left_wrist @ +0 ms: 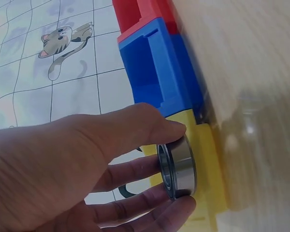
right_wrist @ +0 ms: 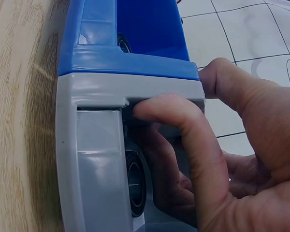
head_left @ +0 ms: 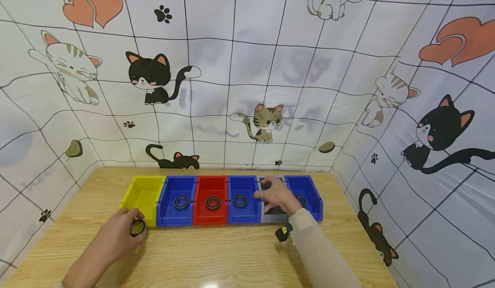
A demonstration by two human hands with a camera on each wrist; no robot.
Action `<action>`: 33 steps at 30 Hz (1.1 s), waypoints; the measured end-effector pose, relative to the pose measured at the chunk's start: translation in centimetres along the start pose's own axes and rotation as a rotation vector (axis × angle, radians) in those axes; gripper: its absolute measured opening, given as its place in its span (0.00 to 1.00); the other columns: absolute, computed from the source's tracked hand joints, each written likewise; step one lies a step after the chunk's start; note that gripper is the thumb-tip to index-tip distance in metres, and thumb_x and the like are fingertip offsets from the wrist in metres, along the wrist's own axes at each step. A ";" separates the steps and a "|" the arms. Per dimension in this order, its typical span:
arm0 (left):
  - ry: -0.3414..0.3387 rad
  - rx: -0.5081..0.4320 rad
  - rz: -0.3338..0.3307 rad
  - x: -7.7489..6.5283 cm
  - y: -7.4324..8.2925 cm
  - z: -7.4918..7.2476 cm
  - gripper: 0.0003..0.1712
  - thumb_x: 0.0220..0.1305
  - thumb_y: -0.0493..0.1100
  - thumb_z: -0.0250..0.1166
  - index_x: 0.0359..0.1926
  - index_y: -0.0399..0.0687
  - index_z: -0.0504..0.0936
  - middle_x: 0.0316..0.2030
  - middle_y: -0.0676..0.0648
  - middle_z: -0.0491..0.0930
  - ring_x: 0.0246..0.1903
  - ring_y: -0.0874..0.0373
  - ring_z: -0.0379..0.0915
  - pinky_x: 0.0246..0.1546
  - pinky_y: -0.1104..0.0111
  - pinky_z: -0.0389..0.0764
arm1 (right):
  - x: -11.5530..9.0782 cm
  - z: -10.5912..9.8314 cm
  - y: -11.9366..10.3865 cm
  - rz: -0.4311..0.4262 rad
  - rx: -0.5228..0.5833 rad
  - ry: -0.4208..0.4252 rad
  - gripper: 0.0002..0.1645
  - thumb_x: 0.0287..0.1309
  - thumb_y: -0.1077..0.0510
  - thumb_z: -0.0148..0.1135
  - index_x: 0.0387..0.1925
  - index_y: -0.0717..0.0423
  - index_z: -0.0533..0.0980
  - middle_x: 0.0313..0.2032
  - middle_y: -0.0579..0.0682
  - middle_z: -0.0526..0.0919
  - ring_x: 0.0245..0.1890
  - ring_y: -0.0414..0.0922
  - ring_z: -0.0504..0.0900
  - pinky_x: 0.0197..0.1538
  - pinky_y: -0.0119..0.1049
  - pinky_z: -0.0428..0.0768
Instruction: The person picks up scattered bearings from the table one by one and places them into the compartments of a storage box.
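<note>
My left hand (head_left: 120,232) pinches a ball bearing (left_wrist: 183,166) between thumb and fingers, tilted on edge by the front of the yellow bin (head_left: 147,188). In the left wrist view, its shiny steel outer band faces the camera. My right hand (head_left: 281,197) is over the grey bin (head_left: 276,217), fingers bent down inside and thumb at the wall shared with the blue bin (right_wrist: 135,67). Behind the grey bin's front lip stands another bearing (right_wrist: 135,156), apart from the visible fingertips. The hand covers part of the grey bin in the head view.
The bins stand in one row on the wooden table (head_left: 216,253). Single bearings lie in the left blue bin (head_left: 175,219), the red bin (head_left: 210,219), the middle blue bin (head_left: 244,217) and the far-right blue bin (head_left: 315,206). A cat-print sheet (head_left: 216,99) hangs behind.
</note>
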State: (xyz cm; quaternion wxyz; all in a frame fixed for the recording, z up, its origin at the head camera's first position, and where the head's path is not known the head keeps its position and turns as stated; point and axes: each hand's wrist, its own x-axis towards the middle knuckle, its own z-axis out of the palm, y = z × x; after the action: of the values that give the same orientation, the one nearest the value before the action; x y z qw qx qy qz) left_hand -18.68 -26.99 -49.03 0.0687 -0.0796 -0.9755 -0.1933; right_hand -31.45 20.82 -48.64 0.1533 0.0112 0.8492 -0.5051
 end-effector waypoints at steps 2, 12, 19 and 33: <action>0.007 -0.006 0.004 0.4 0.1 -0.2 0.26 0.52 0.38 0.90 0.49 0.35 0.88 0.39 0.38 0.83 0.36 0.50 0.77 0.37 0.51 0.86 | 0.0 0.0 0.1 -0.001 -0.001 0.000 0.41 0.71 0.55 0.82 0.79 0.58 0.75 0.48 0.60 0.90 0.22 0.46 0.88 0.47 0.59 0.98; 0.110 -0.006 0.053 2.4 -0.1 -0.2 0.24 0.53 0.34 0.87 0.48 0.32 0.88 0.39 0.35 0.83 0.34 0.50 0.76 0.35 0.55 0.84 | 0.0 0.2 0.1 -0.003 0.012 -0.003 0.41 0.72 0.55 0.81 0.80 0.58 0.74 0.49 0.60 0.90 0.25 0.47 0.89 0.47 0.60 0.98; 0.110 -0.007 0.048 3.8 -0.1 -0.1 0.24 0.55 0.32 0.86 0.51 0.28 0.87 0.42 0.31 0.84 0.36 0.46 0.80 0.38 0.50 0.89 | -0.3 0.2 0.1 -0.012 0.012 0.008 0.41 0.71 0.55 0.82 0.79 0.59 0.75 0.49 0.60 0.90 0.23 0.45 0.88 0.44 0.57 0.98; 0.078 -0.019 0.043 5.6 -0.5 0.9 0.24 0.60 0.31 0.82 0.55 0.24 0.87 0.47 0.27 0.84 0.39 0.43 0.80 0.40 0.49 0.90 | -0.2 0.1 0.3 -0.018 0.022 -0.004 0.41 0.72 0.55 0.81 0.79 0.59 0.75 0.49 0.59 0.89 0.24 0.46 0.88 0.44 0.58 0.98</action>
State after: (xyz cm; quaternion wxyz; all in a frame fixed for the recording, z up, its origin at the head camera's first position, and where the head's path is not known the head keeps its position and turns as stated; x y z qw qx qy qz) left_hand -24.38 -26.43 -49.09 0.1103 -0.0934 -0.9683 -0.2038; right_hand -31.17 20.91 -48.92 0.1503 0.0044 0.8433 -0.5160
